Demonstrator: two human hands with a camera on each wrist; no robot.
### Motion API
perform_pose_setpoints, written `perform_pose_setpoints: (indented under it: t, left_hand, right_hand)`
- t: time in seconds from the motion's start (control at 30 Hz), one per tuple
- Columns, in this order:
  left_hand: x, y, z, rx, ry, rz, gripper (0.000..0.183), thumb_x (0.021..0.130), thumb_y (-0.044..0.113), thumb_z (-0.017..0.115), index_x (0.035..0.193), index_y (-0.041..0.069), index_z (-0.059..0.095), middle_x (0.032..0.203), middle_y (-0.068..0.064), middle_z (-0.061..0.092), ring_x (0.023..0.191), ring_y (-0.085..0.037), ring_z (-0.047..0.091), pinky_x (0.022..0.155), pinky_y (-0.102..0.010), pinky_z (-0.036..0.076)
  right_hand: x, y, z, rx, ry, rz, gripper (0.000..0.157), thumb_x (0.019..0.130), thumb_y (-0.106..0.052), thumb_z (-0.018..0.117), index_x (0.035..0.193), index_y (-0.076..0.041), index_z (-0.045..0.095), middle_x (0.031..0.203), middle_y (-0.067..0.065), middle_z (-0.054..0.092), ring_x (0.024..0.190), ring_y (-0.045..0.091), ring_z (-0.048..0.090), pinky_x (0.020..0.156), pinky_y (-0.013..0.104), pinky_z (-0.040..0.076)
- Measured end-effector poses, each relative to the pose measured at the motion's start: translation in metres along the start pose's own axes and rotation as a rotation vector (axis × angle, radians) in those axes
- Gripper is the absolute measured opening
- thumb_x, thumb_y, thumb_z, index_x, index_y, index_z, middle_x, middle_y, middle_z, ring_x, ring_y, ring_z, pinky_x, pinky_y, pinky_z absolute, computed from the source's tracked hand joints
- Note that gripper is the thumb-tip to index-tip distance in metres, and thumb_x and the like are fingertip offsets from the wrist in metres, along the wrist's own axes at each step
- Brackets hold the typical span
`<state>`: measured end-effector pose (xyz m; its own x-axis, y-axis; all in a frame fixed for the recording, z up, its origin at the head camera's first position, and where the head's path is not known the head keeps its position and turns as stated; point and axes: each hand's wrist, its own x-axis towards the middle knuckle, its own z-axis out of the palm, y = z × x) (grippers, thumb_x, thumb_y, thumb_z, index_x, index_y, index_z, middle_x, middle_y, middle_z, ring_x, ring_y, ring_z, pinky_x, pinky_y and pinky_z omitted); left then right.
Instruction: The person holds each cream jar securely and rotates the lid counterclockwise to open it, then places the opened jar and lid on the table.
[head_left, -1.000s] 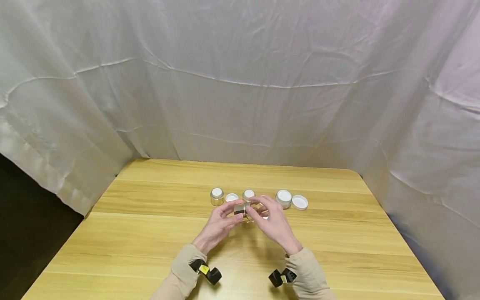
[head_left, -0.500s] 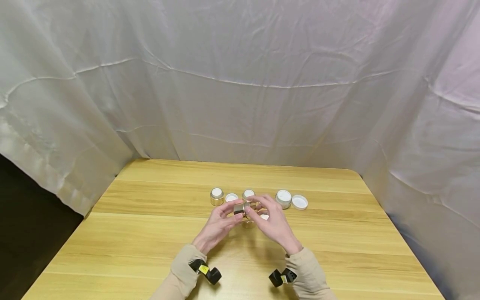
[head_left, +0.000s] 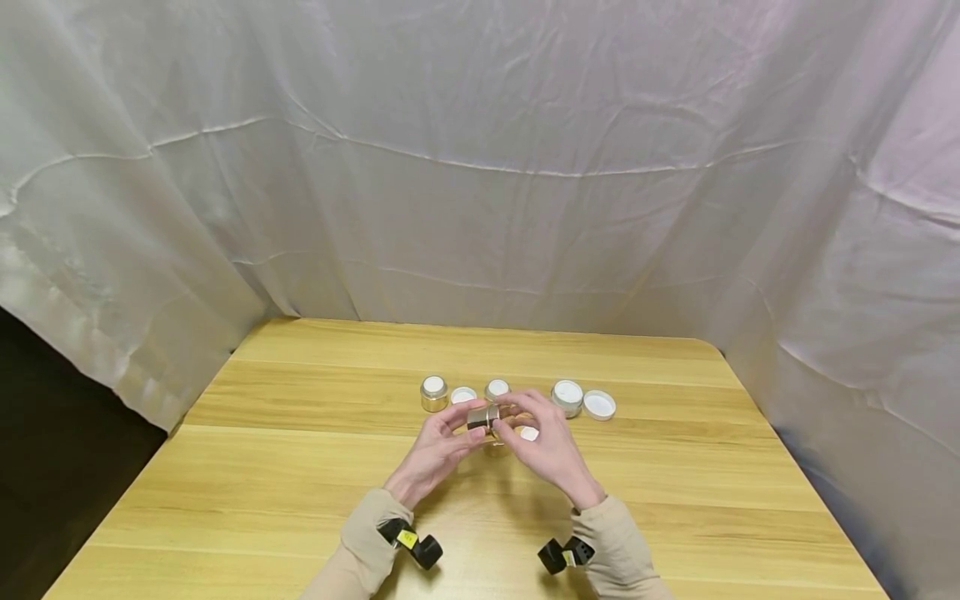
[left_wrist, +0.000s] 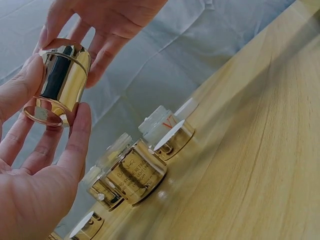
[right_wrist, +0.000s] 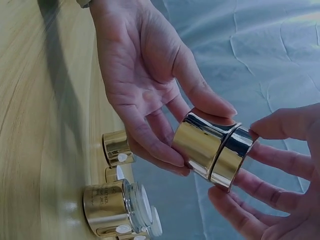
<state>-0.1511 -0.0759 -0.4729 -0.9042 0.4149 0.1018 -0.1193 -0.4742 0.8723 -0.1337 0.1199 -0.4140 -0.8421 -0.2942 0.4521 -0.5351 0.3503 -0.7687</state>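
Note:
In the head view, a shiny gold cosmetic jar (head_left: 480, 419) is held sideways above the table between both hands. My left hand (head_left: 433, 447) grips its longer section with thumb and fingertips. The right hand (head_left: 549, 443) pinches the shorter end section, which a narrow seam divides from the rest in the right wrist view. Both sections of the gold jar (right_wrist: 207, 147) sit flush together there. Below the hands stands an uncapped gold jar (left_wrist: 136, 172) with printed lettering. A white-lined lid (head_left: 529, 434) shows partly beneath my right fingers.
Behind the hands stand a small gold jar (head_left: 434, 394), an upturned lid (head_left: 463, 395) and another small jar (head_left: 497, 388). A wider jar (head_left: 567, 398) and its round lid (head_left: 600, 405) lie to the right. Grey curtains (head_left: 480, 225) enclose the wooden table (head_left: 300, 500).
My right thumb has slid slightly down along the jar, and more of the white-lined lid shows under that hand. The left hand has stayed in place.

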Motion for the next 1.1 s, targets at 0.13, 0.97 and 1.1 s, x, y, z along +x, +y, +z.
perform_pose_setpoints:
  t: [0.13,0.97,1.1]
  left_hand:
    - [-0.0001,0.0003,0.0002,-0.002,0.000,-0.001,0.039,0.091,0.001,0.069,0.127,0.016,0.064,0.121,0.004,0.065,0.108,-0.010,0.067,0.101,-0.025,0.057]
    - [-0.0005,0.0006,0.0001,0.009,-0.005,-0.007,0.037,0.091,0.001,0.069,0.122,0.021,0.067,0.120,0.005,0.066,0.109,-0.010,0.065,0.101,-0.025,0.057]
    - [-0.0005,0.0001,0.0000,0.014,-0.005,-0.006,0.037,0.091,0.002,0.070,0.123,0.021,0.067,0.121,0.005,0.065,0.110,-0.010,0.065,0.102,-0.025,0.056]
  right_hand:
    - [0.0004,-0.0011,0.0005,-0.031,0.002,0.043,0.031,0.092,-0.015,0.072,0.121,-0.005,0.069,0.115,0.014,0.068,0.096,0.026,0.070,0.083,0.027,0.064]
    - [0.0003,-0.0020,0.0015,-0.118,-0.004,0.090,0.035,0.094,-0.025,0.070,0.125,-0.008,0.069,0.114,0.010,0.069,0.087,0.020,0.071,0.077,0.029,0.063]
    - [0.0003,-0.0030,0.0019,-0.156,0.015,0.114,0.034,0.095,-0.028,0.069,0.123,-0.008,0.070,0.111,0.008,0.071,0.081,0.017,0.070,0.073,0.027,0.061]
